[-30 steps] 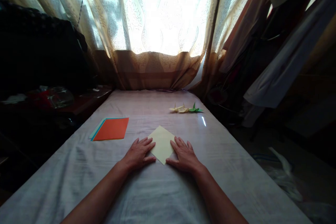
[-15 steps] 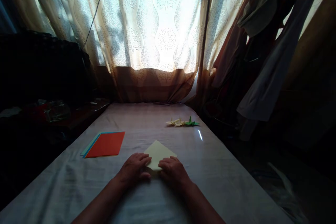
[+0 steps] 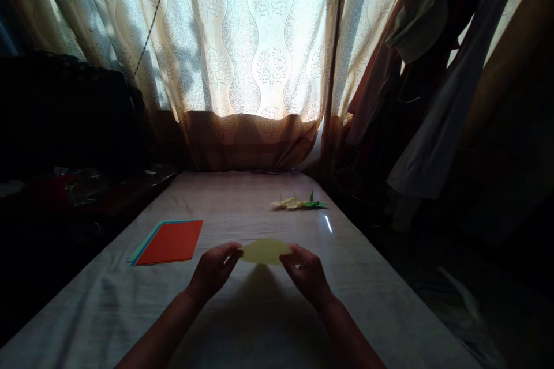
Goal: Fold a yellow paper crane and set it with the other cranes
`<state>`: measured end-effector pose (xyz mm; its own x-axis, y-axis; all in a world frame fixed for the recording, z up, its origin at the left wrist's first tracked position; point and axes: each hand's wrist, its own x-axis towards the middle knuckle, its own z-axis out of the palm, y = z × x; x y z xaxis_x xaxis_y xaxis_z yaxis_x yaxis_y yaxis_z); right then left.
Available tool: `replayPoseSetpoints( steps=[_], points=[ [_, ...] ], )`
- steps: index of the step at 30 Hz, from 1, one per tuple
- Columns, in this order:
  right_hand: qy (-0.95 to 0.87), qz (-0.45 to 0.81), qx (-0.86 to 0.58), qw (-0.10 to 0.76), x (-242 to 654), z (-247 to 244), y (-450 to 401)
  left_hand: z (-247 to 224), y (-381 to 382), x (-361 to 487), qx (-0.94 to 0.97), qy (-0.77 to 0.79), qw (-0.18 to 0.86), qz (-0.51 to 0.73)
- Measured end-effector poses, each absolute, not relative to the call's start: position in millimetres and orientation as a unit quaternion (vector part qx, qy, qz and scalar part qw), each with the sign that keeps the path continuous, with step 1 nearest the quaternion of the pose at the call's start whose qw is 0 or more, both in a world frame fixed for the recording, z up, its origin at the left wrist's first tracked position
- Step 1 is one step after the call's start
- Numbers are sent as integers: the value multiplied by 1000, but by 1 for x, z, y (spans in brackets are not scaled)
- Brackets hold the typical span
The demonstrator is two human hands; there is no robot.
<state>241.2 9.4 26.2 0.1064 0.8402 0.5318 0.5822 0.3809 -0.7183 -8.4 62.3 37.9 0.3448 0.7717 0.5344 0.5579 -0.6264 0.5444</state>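
A pale yellow sheet of origami paper (image 3: 265,251) is held up off the surface, slightly bowed between my two hands. My left hand (image 3: 216,265) pinches its left corner between thumb and fingers. At the opposite corner, my right hand (image 3: 305,268) grips the paper the same way. A dark shadow falls on the pale cloth beneath it. Whether the sheet carries creases cannot be made out.
Left of my hands lies a stack of coloured paper (image 3: 168,243), orange on top. Beyond, to the right, stand folded paper cranes, cream ones (image 3: 288,203) and a green one (image 3: 314,203). A pale cloth (image 3: 225,193) covers the surface; clothes (image 3: 437,132) hang at right.
The yellow paper was lying on the cloth under both hands. Now it is raised, with each hand pinching a side corner. The view has shifted slightly.
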Motion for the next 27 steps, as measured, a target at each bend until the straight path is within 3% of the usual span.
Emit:
replayPoseSetpoints(
  steps=[4,7,11,14,20,27],
  points=[
    [-588,272,-519,558,248,34,14,54,62,-3,771,425,218,421],
    [-576,314,-514,553,247,27,26,56,67,-1,736,464,254,422],
    [-593,253,-608,464,245,9,43,39,75,-2,762,533,144,339],
    [-589,218,-650,427,245,-3,49,19,72,-3,819,490,55,293],
    [-586,168,-700,372,245,-10,48,7,50,1,933,316,136,104],
    [-598,171,-678,392,255,-21,39,17,38,12,930,333,102,115]
  ],
)
